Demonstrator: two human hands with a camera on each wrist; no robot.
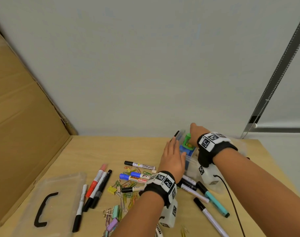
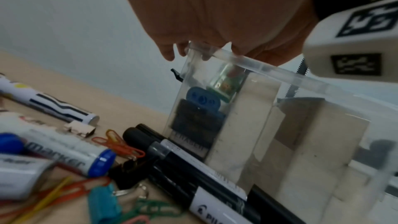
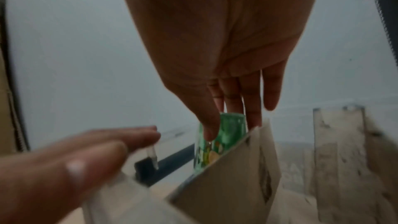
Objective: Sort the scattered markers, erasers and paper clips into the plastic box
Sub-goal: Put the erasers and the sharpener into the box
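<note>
Surface: wooden table (image 1: pixel 98 151) set against a pale wall, with brown cardboard (image 1: pixel 21 117) leaning along its left side.
Far left: clear lid (image 1: pixel 63 183) with a black handle lies flat on the table.
Left group: several markers (image 1: pixel 96 185), red, white and black, lie side by side just right of the lid.
Centre: paper clips (image 1: pixel 127 195) in many colours are scattered among binder clips; blue-capped markers (image 1: pixel 133 177) lie just behind them, and a black-and-white striped marker (image 1: pixel 139 165) lies farther back.
Left hand (image 1: pixel 172 158): fingers straight and together, palm resting against the left outer wall and rim of the plastic box (image 2: pixel 269 69); it grasps nothing. The left wrist view shows the fingertips (image 2: pixel 168 52) over the rim's far corner.
Plastic box: clear, standing on the table between the two hands, with pale dividers (image 2: pixel 254 117) inside. A blue eraser (image 1: pixel 186 149) and a dark-felted one stand in its left compartment.
Green eraser (image 3: pixel 224 135): upright in the same left compartment, against a divider.
Right hand (image 1: pixel 196 134): reaching down into the box, thumb and fingers pinching the top of the green eraser.
Right front: more markers, black, white and a teal one (image 1: pixel 214 200), lie on the table near the box's front.
</note>
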